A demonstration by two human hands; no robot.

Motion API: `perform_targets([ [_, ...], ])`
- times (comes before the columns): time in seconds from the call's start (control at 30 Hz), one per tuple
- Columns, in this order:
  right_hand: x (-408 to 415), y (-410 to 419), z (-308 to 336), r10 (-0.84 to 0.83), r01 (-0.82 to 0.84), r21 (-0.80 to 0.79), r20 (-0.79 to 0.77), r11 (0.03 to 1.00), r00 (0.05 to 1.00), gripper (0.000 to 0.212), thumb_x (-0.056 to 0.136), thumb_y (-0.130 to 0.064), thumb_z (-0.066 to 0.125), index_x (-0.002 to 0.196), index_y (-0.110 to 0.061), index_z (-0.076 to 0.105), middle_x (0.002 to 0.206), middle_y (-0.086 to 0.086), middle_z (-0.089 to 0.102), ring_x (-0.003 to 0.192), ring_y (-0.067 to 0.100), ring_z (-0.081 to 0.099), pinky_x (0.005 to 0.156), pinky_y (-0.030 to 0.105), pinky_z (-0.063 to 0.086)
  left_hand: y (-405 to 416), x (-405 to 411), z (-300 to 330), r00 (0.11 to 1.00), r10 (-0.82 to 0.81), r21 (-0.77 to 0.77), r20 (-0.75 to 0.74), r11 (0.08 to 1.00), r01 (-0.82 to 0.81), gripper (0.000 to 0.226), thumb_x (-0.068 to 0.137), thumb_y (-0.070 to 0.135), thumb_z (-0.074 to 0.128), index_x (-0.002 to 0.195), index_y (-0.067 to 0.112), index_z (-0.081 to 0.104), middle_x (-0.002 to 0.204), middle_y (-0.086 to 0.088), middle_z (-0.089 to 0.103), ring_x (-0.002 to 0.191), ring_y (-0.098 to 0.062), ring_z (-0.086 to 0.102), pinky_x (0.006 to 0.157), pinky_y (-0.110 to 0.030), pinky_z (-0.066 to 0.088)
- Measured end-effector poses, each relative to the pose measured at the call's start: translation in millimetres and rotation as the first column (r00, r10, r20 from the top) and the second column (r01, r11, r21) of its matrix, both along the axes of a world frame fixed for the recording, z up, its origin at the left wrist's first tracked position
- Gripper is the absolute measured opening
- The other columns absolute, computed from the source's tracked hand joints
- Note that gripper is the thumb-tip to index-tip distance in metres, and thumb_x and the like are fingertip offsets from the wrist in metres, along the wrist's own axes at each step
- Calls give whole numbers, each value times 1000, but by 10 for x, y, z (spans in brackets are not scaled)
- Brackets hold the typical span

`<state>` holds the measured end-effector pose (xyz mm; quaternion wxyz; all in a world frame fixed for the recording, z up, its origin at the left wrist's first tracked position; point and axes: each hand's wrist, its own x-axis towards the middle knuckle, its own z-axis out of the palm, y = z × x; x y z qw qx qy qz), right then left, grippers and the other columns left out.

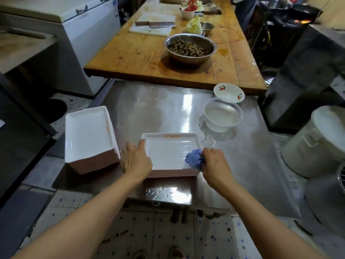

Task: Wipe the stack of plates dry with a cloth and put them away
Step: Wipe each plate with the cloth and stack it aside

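The right hand [214, 165] grips a blue cloth [194, 158] on the top plate [168, 152]. The left hand [136, 159] lies flat and open, bracing that plate's left edge (wet steel beneath). A hard wipe could slide the stack.

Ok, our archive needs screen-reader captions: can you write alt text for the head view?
A person's right hand wipes the top plate of a short stack with a blue cloth while the left hand steadies its edge. A taller plate stack stands to the left on the wet steel table.

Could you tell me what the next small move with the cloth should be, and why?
Probably sweep the cloth leftward across the top plate. The right hand holds it at the plate's right edge, the left hand steadies the other side, and the middle looks unwiped.
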<state>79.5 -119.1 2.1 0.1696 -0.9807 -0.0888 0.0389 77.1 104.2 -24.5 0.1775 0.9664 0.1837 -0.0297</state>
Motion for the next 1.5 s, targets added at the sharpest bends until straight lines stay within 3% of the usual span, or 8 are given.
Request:
perform_targets([
  [0.2, 17, -299, 67, -313, 326, 404, -99, 855, 945, 13, 89, -12, 55, 101, -11, 49, 93, 2, 54, 84, 20, 49, 66, 27, 33, -455, -7, -118, 869, -489, 24, -69, 870, 492, 75, 87, 44, 59, 148, 27, 21, 159, -1, 8, 145, -20, 5, 117, -43, 4],
  [0.5, -116, -458, -6, -336, 379, 450, -176, 808, 925, 27, 89, -10, 55, 115, -8, 49, 110, 9, 57, 96, 22, 53, 79, 32, 44, -541, -129, -229, 854, -516, 290, -64, 810, 510, 61, 89, 8, 50, 144, 18, 26, 152, -4, 29, 139, -19, 29, 110, -37, 20],
  [0.67, -144, -390, 41, -331, 394, 442, -216, 806, 919, 44, 89, -12, 54, 132, -8, 45, 124, 12, 55, 108, 26, 55, 91, 40, 48, -619, -185, -177, 822, -568, 378, -45, 752, 540, 50, 79, -1, 51, 126, 15, 43, 122, -3, 53, 110, -22, 51, 85, -31, 33],
  [0.87, -125, -398, 139, -372, 436, 559, -231, 706, 899, 22, 90, -11, 54, 112, -11, 59, 99, 4, 61, 97, 26, 60, 89, 44, 51, -542, -187, 38, 817, -574, 342, 53, 779, 525, 32, 83, 6, 48, 110, 23, 55, 102, 4, 62, 93, -23, 60, 64, -30, 30],
  [1.03, -41, -342, 339, -365, 350, 656, -121, 669, 923, 18, 90, -12, 53, 102, -25, 54, 103, 1, 61, 95, 20, 59, 87, 41, 51, -442, -12, 488, 848, -476, 157, 234, 879, 450, 22, 88, 20, 52, 108, 23, 59, 102, -4, 68, 97, -32, 60, 68, -35, 39],
  [1.17, 7, -167, 626, -301, 174, 709, 57, 683, 952, 26, 92, -8, 50, 105, -29, 55, 110, -1, 52, 94, 8, 55, 85, 27, 45, -249, 55, 906, 891, -274, -201, 363, 911, 361, 15, 88, 21, 59, 100, 14, 64, 90, -8, 67, 88, -31, 60, 72, -37, 45],
  [1.37, 129, 331, 1223, -221, -127, 642, 432, 756, 874, 41, 88, 1, 53, 127, -12, 55, 109, 2, 46, 93, -3, 47, 90, 16, 40, 16, -70, 1412, 938, -7, -729, 348, 627, 275, 16, 94, 11, 53, 104, 15, 64, 95, -6, 70, 90, -24, 65, 86, -40, 51],
  [1.5, 189, 762, 1524, 31, -392, 494, 591, 776, 806, 44, 87, 0, 55, 130, -8, 54, 134, 15, 44, 123, 12, 39, 105, 15, 31, 110, -194, 1601, 944, 63, -851, 323, 457, 260, 20, 95, 2, 49, 109, 7, 62, 96, -12, 67, 86, -24, 63, 86, -40, 50],
])
